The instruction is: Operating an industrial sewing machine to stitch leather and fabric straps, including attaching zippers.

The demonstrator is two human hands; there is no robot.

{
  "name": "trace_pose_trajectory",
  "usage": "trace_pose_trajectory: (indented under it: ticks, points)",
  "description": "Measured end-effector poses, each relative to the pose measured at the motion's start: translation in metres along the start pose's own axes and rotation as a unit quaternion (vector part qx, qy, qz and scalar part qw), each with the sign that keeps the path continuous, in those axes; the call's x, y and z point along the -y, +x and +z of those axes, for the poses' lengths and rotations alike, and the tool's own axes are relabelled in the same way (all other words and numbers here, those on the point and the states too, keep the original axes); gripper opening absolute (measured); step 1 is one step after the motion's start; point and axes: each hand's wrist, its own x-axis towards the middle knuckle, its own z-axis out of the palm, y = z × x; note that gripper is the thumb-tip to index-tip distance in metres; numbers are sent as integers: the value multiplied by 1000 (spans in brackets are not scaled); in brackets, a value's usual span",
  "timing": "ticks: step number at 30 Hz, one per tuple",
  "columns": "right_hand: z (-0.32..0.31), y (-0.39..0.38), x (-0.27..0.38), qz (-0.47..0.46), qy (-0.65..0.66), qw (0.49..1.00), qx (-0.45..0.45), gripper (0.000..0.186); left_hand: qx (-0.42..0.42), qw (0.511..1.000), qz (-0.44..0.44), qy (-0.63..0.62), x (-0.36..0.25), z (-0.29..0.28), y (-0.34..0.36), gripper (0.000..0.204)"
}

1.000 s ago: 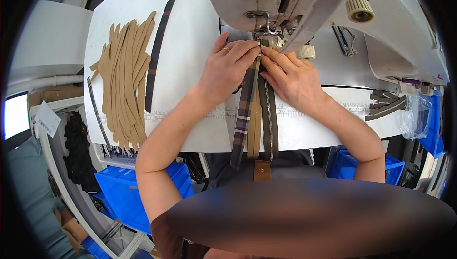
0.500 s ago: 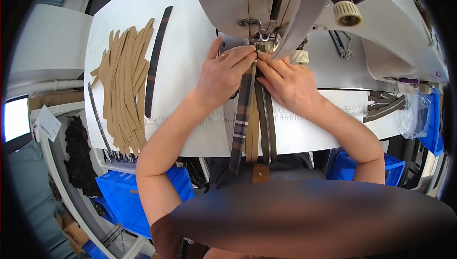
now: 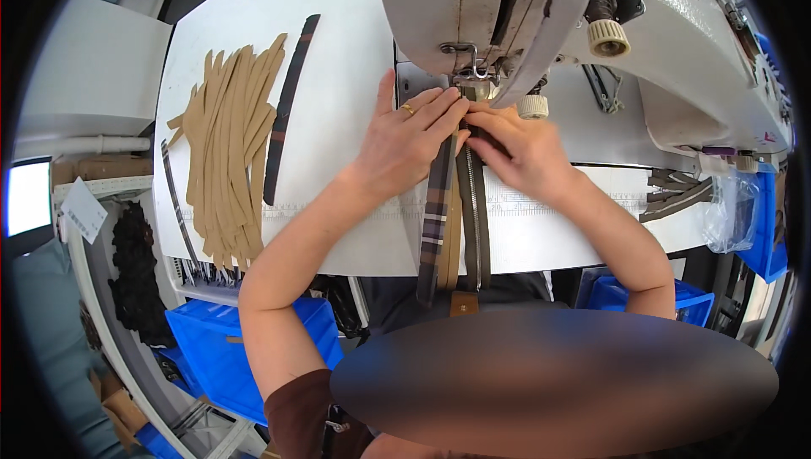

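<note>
Beneath the sewing machine (image 3: 439,3), layered strips run from the presser foot (image 3: 475,72) down over the table edge: a dark plaid strip (image 3: 432,239), a tan strip (image 3: 452,231) and an olive zipper tape (image 3: 476,231) with metal teeth. My left hand (image 3: 404,140) lies on their upper end, left of centre, fingertips pressed together just below the foot and little finger raised. From the right, my right hand (image 3: 524,153) grips the same upper end with curled fingers and thumb, close against my left fingertips. The exact spot pinched is partly hidden.
A pile of tan strips (image 3: 224,155) and another plaid strip (image 3: 289,104) lie left on the white table (image 3: 355,248). At right are short zippers (image 3: 676,197), a clear plastic bag (image 3: 731,214) and tweezers (image 3: 601,87). Blue bins (image 3: 241,349) stand below the table.
My right fingers have bent more, with the thumb now beside the left fingertips. Both hands sit slightly lower in the picture, and the view has shifted a little.
</note>
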Motion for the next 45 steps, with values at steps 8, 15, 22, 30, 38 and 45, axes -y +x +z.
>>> trace_pose_trajectory:
  ticks: [8, 15, 22, 30, 38, 45]
  points:
    - [-2, 4, -6, -3, -82, 997, 3, 37, 47, 993, -63, 86, -17, 2, -4, 34]
    - [-2, 7, -5, -18, -138, 990, 3, 40, 31, 995, -73, 60, -17, 5, -4, 37]
    - [1, 8, -8, -7, -151, 989, 8, 41, 25, 994, -76, 70, -15, 6, -2, 36]
    - [3, 17, -37, -15, -117, 993, -3, 25, -5, 997, -65, 43, -13, 10, -2, 35]
    - [36, 49, -116, 82, -14, 993, 85, 27, -8, 997, -68, 44, -12, 12, -3, 34]
    - [28, 54, -119, 77, -33, 993, 87, 26, -9, 996, -80, 48, -13, 13, -2, 34]
